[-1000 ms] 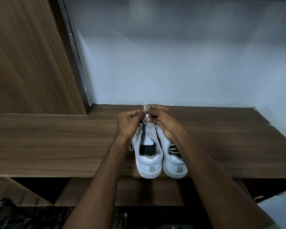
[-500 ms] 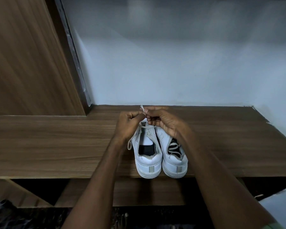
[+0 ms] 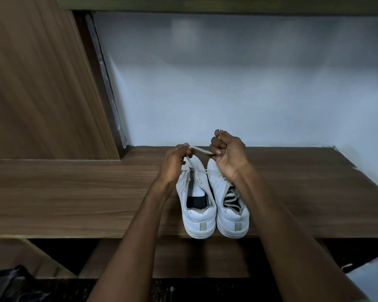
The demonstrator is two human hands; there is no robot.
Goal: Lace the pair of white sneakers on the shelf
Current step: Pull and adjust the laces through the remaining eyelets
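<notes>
Two white sneakers stand side by side, heels toward me, at the front edge of the wooden shelf point(image 3: 74, 192). The left sneaker point(image 3: 196, 205) has its tongue exposed and a white lace point(image 3: 200, 150) rising from its front eyelets. My left hand point(image 3: 172, 164) pinches the lace above the shoe's toe. My right hand point(image 3: 227, 153) grips the other stretch of the same lace, whose tip sticks up above its fingers. The lace runs taut between both hands. The right sneaker point(image 3: 231, 210) has a loose lace lying inside its opening; my right wrist covers its front.
A pale wall point(image 3: 227, 94) closes the back of the shelf. A wooden side panel point(image 3: 42, 83) rises at the left. Below the shelf lies a lower wooden board point(image 3: 183, 258) and dark space.
My hands have drawn apart, the right one rising and moving right, so the lace now stretches between them. The camera view has tilted slightly.
</notes>
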